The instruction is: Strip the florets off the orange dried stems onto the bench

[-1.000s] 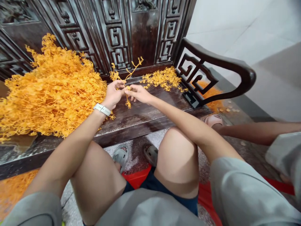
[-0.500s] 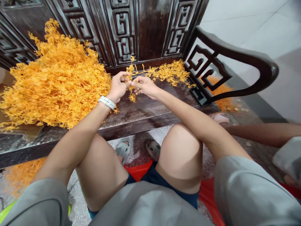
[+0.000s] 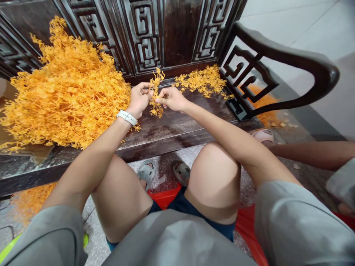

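Observation:
Between my two hands a small orange-yellow artificial flower sprig (image 3: 156, 108) stands roughly upright above the wooden bench seat. My left hand (image 3: 140, 98), with a pale watch strap at its wrist, grips the sprig from the left, thumb and fingers closed on it. From the right, my right hand (image 3: 174, 99) pinches at the same sprig; its fingertips partly hide where they hold. A large heap of orange-yellow sprigs (image 3: 69, 92) rises beside my left hand. Beyond my right hand, a smaller pile of loose flower pieces (image 3: 202, 80) lies against the backrest.
The dark bench (image 3: 177, 127) has a carved backrest (image 3: 181, 35) and a curved armrest (image 3: 313, 68) at right. More orange pieces (image 3: 263, 103) lie on the floor past the armrest. Another person's leg (image 3: 310, 149) reaches in from the right. My knees are close to the bench edge.
My hands have moved slightly apart, the right one a little to the right. The sprig now shows more upright between them, and the bare stem that pointed right is no longer seen.

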`<action>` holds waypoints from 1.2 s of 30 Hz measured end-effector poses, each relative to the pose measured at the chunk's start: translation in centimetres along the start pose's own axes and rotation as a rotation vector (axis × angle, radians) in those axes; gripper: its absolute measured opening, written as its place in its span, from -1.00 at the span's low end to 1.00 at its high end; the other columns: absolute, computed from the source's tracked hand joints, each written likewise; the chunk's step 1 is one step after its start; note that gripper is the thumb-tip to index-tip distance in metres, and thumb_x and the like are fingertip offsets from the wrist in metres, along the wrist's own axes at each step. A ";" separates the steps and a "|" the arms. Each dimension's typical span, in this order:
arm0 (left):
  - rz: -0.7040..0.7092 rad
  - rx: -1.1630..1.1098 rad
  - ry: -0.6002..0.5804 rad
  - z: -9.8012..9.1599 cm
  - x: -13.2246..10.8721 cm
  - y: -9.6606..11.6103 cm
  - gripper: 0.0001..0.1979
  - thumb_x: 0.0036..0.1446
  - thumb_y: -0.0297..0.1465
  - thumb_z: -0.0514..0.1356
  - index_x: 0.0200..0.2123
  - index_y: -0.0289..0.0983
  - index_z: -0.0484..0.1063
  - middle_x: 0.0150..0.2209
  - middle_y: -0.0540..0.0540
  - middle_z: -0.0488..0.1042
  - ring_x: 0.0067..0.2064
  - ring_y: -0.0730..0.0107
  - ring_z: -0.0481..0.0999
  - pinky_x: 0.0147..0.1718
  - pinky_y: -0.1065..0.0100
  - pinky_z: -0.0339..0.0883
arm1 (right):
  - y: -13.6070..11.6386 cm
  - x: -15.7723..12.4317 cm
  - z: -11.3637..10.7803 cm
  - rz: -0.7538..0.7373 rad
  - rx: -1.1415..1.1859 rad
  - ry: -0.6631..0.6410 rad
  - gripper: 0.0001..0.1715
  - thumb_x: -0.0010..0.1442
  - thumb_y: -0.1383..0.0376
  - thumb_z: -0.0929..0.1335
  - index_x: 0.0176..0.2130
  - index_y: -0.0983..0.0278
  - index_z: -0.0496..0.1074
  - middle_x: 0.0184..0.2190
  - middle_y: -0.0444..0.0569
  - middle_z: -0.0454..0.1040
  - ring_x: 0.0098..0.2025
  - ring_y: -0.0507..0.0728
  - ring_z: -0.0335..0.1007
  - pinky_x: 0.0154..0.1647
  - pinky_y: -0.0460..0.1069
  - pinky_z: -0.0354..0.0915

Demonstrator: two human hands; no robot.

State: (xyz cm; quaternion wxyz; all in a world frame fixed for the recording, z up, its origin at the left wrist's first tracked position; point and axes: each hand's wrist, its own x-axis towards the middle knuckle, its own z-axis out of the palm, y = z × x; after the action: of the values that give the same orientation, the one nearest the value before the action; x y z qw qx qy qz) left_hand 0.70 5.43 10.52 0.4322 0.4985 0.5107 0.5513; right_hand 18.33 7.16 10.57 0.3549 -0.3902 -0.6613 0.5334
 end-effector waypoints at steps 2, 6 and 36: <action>0.002 -0.016 0.004 0.0 -0.1 0.0 -0.75 0.14 -0.63 0.28 -0.18 -0.20 0.58 -0.45 0.03 0.46 -0.45 0.46 0.47 -0.38 0.39 0.45 | -0.1 0.0 0.0 -0.014 -0.012 -0.022 -0.57 0.28 0.32 0.62 -0.42 0.22 0.36 -0.58 -0.21 0.35 -0.49 0.00 0.27 -0.48 -0.10 0.26; 0.020 -0.035 0.054 0.2 0.5 -0.2 -0.79 0.05 -0.62 0.31 -0.30 -0.21 0.56 -0.46 0.00 0.47 -0.42 0.43 0.49 -0.43 0.41 0.37 | -1.0 -0.2 0.4 -0.029 -0.041 -0.100 -0.56 0.32 0.35 0.56 -0.46 0.23 0.34 -0.60 -0.22 0.32 -0.53 -0.02 0.23 -0.49 -0.09 0.21; -0.080 -0.242 0.133 -6.0 3.6 -0.5 -0.60 0.05 -0.29 0.58 -0.22 -0.09 0.41 -0.24 -0.08 0.63 -0.14 0.23 0.67 -0.09 0.17 0.65 | 0.3 -0.9 -6.1 0.300 0.361 0.302 -0.84 0.42 0.26 0.48 -0.18 0.23 0.44 -0.45 -0.18 0.49 -0.51 -0.02 0.28 -0.48 -0.12 0.24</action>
State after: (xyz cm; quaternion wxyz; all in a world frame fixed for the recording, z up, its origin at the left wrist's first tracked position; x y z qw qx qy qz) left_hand -5.71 8.26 10.57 0.4759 0.3842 0.4877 0.6229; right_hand 24.17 9.01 11.32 0.4301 -0.4895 -0.4300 0.6249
